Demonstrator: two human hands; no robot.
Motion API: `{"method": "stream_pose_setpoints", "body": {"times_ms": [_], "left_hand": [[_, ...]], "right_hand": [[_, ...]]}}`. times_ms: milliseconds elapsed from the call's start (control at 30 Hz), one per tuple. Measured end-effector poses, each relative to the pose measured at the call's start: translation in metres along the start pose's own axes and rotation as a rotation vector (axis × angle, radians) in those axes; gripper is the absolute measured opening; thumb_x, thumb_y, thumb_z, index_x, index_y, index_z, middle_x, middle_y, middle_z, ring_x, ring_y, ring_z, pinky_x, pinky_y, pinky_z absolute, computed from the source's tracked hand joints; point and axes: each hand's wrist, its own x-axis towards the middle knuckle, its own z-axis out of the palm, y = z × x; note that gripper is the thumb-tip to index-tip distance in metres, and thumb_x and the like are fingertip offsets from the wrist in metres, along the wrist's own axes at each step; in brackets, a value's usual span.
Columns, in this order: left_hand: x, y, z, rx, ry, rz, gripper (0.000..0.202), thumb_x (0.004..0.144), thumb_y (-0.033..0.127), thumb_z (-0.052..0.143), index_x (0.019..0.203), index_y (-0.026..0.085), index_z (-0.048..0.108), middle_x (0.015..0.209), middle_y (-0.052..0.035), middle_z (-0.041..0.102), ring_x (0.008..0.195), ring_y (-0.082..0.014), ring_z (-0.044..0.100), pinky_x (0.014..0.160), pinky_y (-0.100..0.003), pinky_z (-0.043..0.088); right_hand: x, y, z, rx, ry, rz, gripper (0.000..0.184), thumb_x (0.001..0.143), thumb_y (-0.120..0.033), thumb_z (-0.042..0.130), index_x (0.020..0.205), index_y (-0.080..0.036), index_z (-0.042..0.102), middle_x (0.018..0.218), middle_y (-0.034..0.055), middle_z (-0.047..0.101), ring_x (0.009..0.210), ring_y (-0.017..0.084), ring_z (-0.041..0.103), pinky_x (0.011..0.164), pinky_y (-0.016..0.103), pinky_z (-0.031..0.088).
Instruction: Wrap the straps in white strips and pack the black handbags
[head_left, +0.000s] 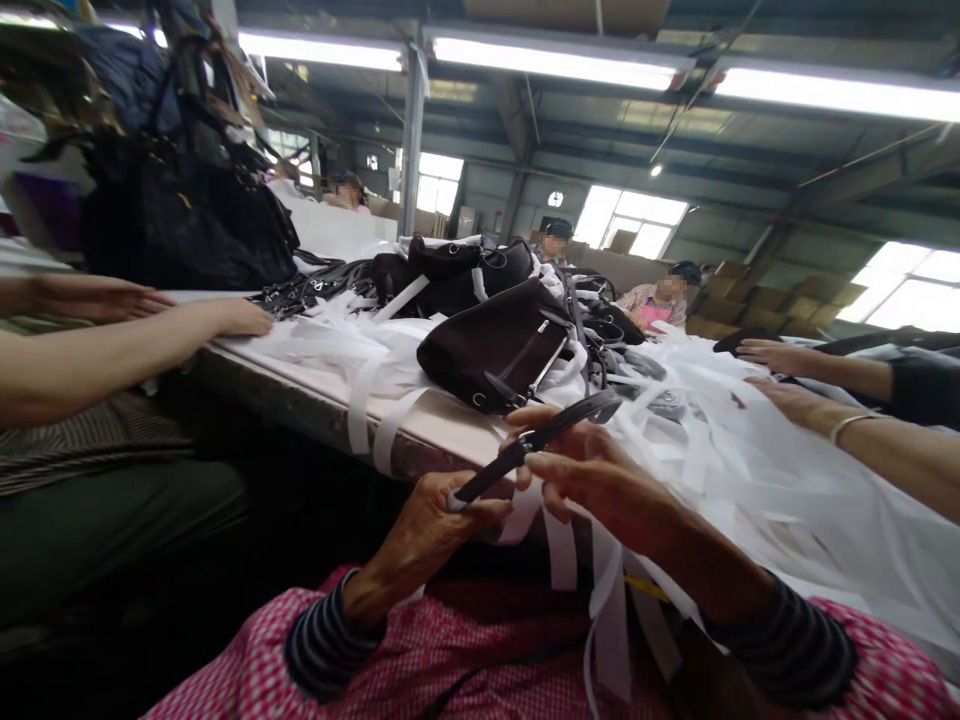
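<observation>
A dark strap with a metal buckle [491, 472] is stretched between my two hands, above the table's near edge. My left hand [442, 515] is closed round its lower end, where a pale wrapping shows. Higher up, near the buckle, my right hand [577, 465] grips the strap between thumb and fingers; the strap's far end loops over that hand. Just beyond my hands a dark brown handbag [495, 345] with a zip and metal rings lies tilted on the table.
White strips [360, 345] cover much of the table [442, 430], some hanging over its edge. Dark straps [322, 285] and more bags are heaped behind. A co-worker's arm [150, 340] rests at left; another person's hands [795, 390] work at right over white sheeting [750, 480]. Black bags [187, 210] stand back left.
</observation>
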Motion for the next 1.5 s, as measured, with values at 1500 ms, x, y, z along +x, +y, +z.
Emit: {"method": "stream_pose_setpoints", "body": {"times_ms": [1500], "left_hand": [[0.004,0.078,-0.022,-0.354,-0.286,0.008,0.055,0.068,0.015,0.082,0.114,0.021,0.054,0.083,0.0041,0.059,0.070,-0.0095,0.055,0.061,-0.019,0.040]], "right_hand": [[0.025,-0.052,0.030,0.166,0.008,-0.189,0.014,0.085,-0.028,0.066,0.092,-0.020,0.056,0.087,0.0059,0.077,0.049,0.013,0.063,0.037,0.018,0.039]]}}
